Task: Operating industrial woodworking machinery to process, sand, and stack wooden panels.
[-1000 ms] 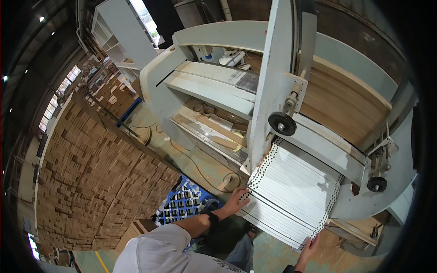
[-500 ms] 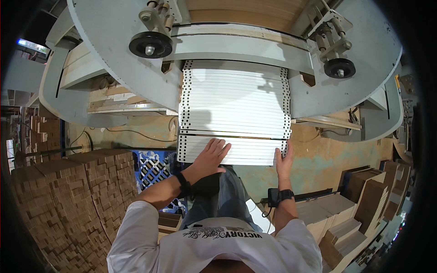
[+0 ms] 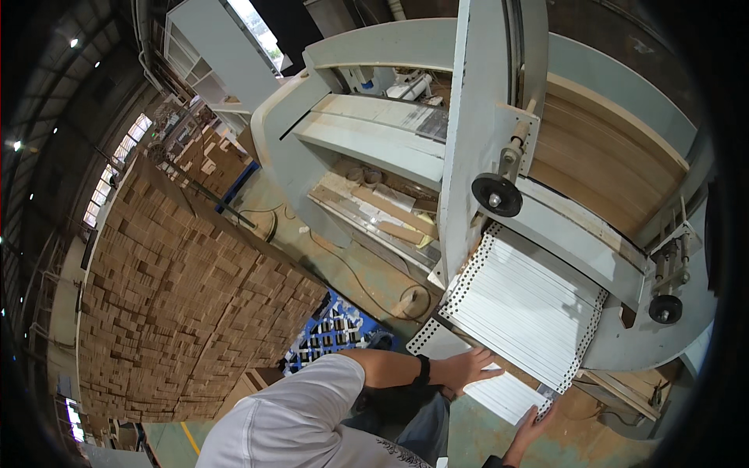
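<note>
A close-laid row of white slats (image 3: 521, 306) with dark round holes along both ends lies on the machine's bed. Nearer to me is a second, smaller group of white slats (image 3: 507, 396), set apart from the first by a strip of bare wood. My left hand (image 3: 468, 368) rests on this nearer group, its fingers stretched out toward the gap. At the group's right end, my right hand (image 3: 533, 427) grips the corner, with its thumb and fingers at the edge; part of the hand's grip is hidden.
A large grey machine (image 3: 476, 140) with black rollers (image 3: 497, 195) rises beyond the slats. To the left stands a tall stack of brown wooden pieces (image 3: 203, 288). A blue crate-like pallet (image 3: 331, 331) sits beside it, and a black cable (image 3: 351, 269) runs over the floor.
The view has swung left and tilted. Both hands remain at the nearer slats, and the gap between these and the far row has widened.
</note>
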`<move>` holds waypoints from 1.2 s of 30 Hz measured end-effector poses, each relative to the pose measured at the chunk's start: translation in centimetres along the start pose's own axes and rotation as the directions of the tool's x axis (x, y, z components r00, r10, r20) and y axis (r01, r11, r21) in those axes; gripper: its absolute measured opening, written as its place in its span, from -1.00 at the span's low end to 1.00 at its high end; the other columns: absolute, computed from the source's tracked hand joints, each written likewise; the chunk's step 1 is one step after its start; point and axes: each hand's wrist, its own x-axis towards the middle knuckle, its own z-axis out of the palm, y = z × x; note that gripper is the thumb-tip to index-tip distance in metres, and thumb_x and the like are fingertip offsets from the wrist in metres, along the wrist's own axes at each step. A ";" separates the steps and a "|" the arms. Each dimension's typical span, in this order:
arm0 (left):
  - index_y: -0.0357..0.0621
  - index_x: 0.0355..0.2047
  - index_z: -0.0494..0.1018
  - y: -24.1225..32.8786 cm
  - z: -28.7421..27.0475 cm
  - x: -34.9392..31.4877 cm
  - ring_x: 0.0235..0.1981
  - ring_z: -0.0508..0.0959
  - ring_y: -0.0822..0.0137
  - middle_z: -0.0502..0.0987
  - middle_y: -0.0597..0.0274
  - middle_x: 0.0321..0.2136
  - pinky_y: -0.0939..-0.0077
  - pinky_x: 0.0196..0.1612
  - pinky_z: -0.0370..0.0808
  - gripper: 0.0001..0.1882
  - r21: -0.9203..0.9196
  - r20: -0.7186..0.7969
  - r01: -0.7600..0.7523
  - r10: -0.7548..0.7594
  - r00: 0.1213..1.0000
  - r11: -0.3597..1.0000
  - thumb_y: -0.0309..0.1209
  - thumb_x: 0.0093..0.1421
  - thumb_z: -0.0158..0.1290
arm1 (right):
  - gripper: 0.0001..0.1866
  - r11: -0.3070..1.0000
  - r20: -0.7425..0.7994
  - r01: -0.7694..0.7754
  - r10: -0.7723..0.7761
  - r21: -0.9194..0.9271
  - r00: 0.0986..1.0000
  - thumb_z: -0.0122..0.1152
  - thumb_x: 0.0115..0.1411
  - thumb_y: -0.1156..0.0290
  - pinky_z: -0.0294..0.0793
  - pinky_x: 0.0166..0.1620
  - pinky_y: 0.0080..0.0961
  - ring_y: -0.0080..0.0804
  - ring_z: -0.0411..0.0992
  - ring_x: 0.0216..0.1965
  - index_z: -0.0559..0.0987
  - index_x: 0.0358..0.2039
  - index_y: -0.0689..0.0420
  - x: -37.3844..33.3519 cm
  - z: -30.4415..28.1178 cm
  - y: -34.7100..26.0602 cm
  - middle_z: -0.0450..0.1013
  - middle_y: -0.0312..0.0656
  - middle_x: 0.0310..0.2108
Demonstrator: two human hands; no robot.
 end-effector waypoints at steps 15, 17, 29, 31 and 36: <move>0.07 0.14 0.06 5.7 -6.3 -15.7 0.03 0.20 -0.01 0.19 -0.07 -0.05 0.07 0.05 0.11 -0.22 0.025 0.004 -0.243 0.243 0.970 0.970 -0.28 -0.16 0.02 | -0.58 0.786 0.880 -0.401 0.448 -0.471 -0.156 -0.02 0.18 0.28 0.28 -0.08 -0.64 -0.56 0.33 -0.15 0.30 -0.01 0.23 -4.4 9.3 -12.1 0.36 -0.29 -0.12; 0.09 0.15 0.05 6.0 -7.2 -17.3 0.03 0.21 -0.01 0.19 -0.06 -0.04 0.09 0.05 0.13 -0.28 0.147 -0.027 -0.279 0.286 0.958 0.949 -0.31 -0.09 -0.05 | -0.57 0.550 0.794 -0.577 0.350 -0.604 -0.496 -0.05 0.18 0.23 0.29 -0.07 -0.60 -0.57 0.32 -0.12 0.30 0.01 0.19 -5.4 10.5 -14.0 0.35 -0.32 -0.12; 0.17 0.02 0.24 11.8 -3.1 -28.8 0.13 0.13 0.12 0.17 0.10 0.02 -0.05 0.09 0.07 -0.42 -0.039 -0.355 0.405 -0.391 0.849 0.913 -0.29 -0.07 0.08 | -0.07 0.917 0.945 0.347 0.085 -0.198 0.314 0.31 -0.19 0.08 0.12 0.07 -0.33 -0.09 0.14 0.04 0.08 0.19 -0.03 -10.3 15.1 -19.7 0.15 0.08 0.01; 0.04 -0.01 0.27 12.7 -1.7 -31.4 0.09 0.17 0.02 0.18 0.02 0.00 -0.09 0.08 0.07 -0.38 -0.215 -0.355 0.603 -0.637 0.684 0.768 -0.27 -0.14 0.18 | -0.06 0.767 0.904 0.583 -0.011 -0.267 0.428 0.33 -0.24 0.08 0.10 0.04 -0.24 -0.04 0.12 0.02 0.10 0.17 -0.06 -9.3 15.8 -19.7 0.12 0.10 0.00; -0.05 -0.07 0.30 15.8 3.3 -36.3 -0.01 0.25 0.01 0.25 0.02 -0.08 0.01 0.04 0.14 -0.44 -0.513 -0.248 0.731 -0.893 0.375 0.449 -0.34 -0.14 0.17 | -0.05 0.381 0.786 0.830 -0.316 -0.408 0.531 0.36 -0.34 0.08 0.05 -0.03 -0.11 0.01 0.06 0.00 0.17 0.14 -0.14 -7.6 19.6 -17.8 0.05 0.11 0.02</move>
